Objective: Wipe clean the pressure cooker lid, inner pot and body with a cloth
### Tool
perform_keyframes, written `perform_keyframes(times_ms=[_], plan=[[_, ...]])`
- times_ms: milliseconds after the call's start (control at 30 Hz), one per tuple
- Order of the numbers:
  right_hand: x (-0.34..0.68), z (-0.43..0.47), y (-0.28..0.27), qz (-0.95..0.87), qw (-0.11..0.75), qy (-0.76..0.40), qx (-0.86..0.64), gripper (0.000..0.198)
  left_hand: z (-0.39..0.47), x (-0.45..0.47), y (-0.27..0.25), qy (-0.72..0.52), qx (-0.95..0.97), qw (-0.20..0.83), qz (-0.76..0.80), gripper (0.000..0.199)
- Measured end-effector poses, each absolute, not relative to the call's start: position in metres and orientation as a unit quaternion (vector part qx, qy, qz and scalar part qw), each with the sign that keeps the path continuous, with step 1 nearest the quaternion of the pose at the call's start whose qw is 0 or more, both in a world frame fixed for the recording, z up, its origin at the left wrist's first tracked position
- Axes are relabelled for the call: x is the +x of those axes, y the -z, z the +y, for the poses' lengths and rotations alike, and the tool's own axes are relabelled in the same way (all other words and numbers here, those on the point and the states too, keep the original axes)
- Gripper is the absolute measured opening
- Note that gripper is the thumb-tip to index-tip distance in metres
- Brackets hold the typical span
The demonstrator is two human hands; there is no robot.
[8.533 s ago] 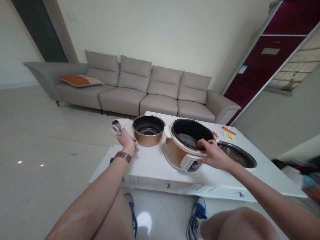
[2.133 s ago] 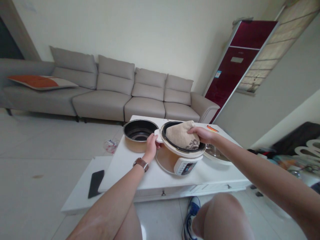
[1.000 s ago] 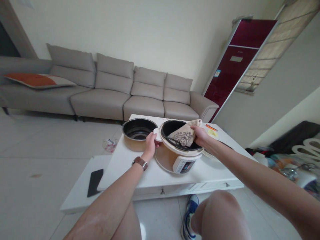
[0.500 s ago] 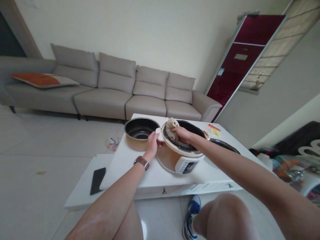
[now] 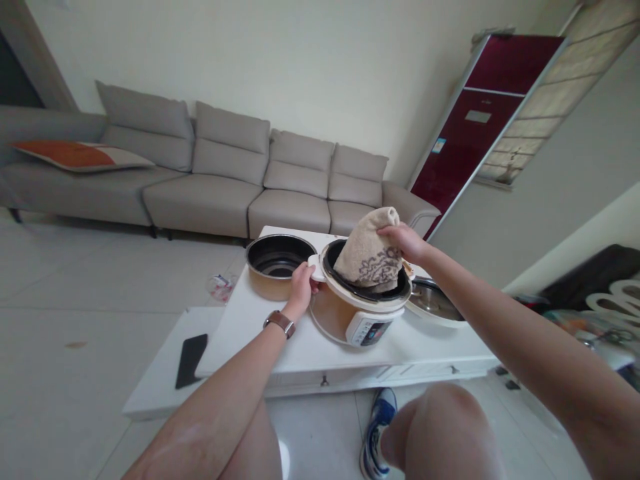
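A gold and white electric cooker [image 5: 333, 312] with a front control panel stands on the white table. My left hand [image 5: 302, 288] is closed around the white handle [image 5: 316, 268] on the cooker's left side. In my right hand [image 5: 407, 241], pinched near its top, is a beige cloth [image 5: 367, 250] with a dark printed pattern. The cloth rises out of the cooker's black opening, and its lower end is still inside the rim. Just left of the cooker sits a round inner pot [image 5: 273, 285], black inside and gold outside.
Right of the cooker lies a round lid [image 5: 434, 301], partly behind my right forearm. A black phone [image 5: 191, 360] rests on the lower ledge of the white table [image 5: 300, 350]. Beyond the table stands a grey sofa [image 5: 205, 200].
My right hand has moved up and right, lifting the cloth so that more of it shows above the cooker. My left hand stays on the handle. The lid has come into fuller view.
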State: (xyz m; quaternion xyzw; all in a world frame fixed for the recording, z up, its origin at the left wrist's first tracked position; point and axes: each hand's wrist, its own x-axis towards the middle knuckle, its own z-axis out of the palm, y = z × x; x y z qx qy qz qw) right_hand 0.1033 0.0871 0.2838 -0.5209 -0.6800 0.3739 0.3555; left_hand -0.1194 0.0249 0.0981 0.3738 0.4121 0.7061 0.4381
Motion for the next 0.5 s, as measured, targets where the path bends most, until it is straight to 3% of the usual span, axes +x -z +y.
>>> perform_keyframes(times_ms=[67,133,200,267,367,500], plan=[[0.099,0.082,-0.279,-0.782,0.304,-0.193,-0.509,0.026,0.025,-0.120,-0.098,-0.704,0.376,0.439,0.413,0.029],[0.093,0.073,-0.270,-0.852,0.191,-0.040,-0.485,0.029,0.024,-0.120,-0.099,-0.702,0.378,0.439,0.414,0.029],[0.087,0.065,-0.256,-0.895,0.063,0.023,-0.440,0.034,0.024,-0.120,-0.099,-0.700,0.380,0.440,0.414,0.030],[0.083,0.062,-0.240,-0.918,-0.038,0.004,-0.395,0.036,0.024,-0.121,-0.100,-0.702,0.377,0.442,0.413,0.032],[0.082,0.066,-0.218,-0.918,-0.122,-0.090,-0.366,0.034,0.022,-0.122,-0.102,-0.702,0.377,0.442,0.412,0.031],[0.082,0.075,-0.201,-0.902,-0.115,-0.183,-0.374,0.035,0.019,-0.123,-0.104,-0.694,0.390,0.439,0.416,0.032]])
